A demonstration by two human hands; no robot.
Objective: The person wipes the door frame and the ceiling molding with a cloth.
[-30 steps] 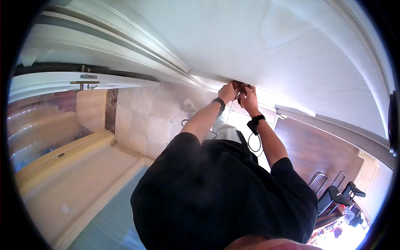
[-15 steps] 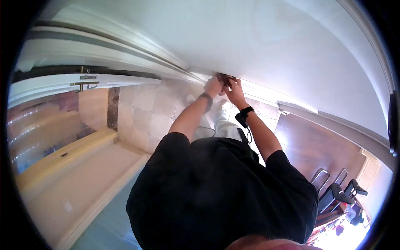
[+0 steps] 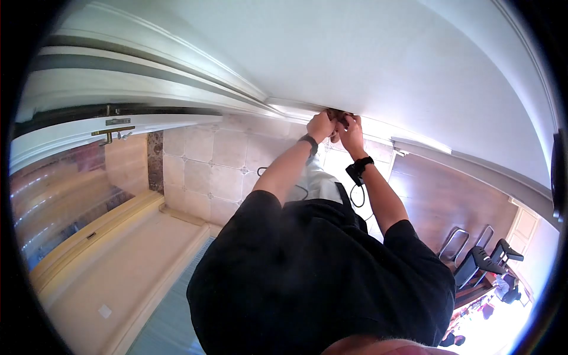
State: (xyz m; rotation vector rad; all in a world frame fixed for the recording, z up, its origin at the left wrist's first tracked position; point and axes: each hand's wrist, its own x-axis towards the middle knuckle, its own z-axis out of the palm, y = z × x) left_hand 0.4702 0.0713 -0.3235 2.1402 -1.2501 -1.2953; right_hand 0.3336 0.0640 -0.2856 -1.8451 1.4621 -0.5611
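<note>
Both my hands are together low against the white wall (image 3: 378,71), at a small dark spot (image 3: 338,112) on it that they largely cover. My left hand (image 3: 320,126) is closed, with its fingers curled at the left of that spot. Close beside it on the right, my right hand (image 3: 352,134) has its fingers bent in a pinch. Whatever the fingers hold is too small and too covered to make out. A black strap with a small box (image 3: 358,170) is round my right wrist, and a dark band (image 3: 310,144) is round my left.
A white door (image 3: 65,133) with a brass handle (image 3: 109,134) stands at the left, above a beige ledge (image 3: 118,260). Pale floor tiles (image 3: 204,160) lie below. Black chairs with metal legs (image 3: 473,266) stand at the right. A dark cable (image 3: 357,198) loops beside my legs.
My hands, still together, appear farther right and slightly lower in the view. The view has also shifted a little. Their grip looks much the same.
</note>
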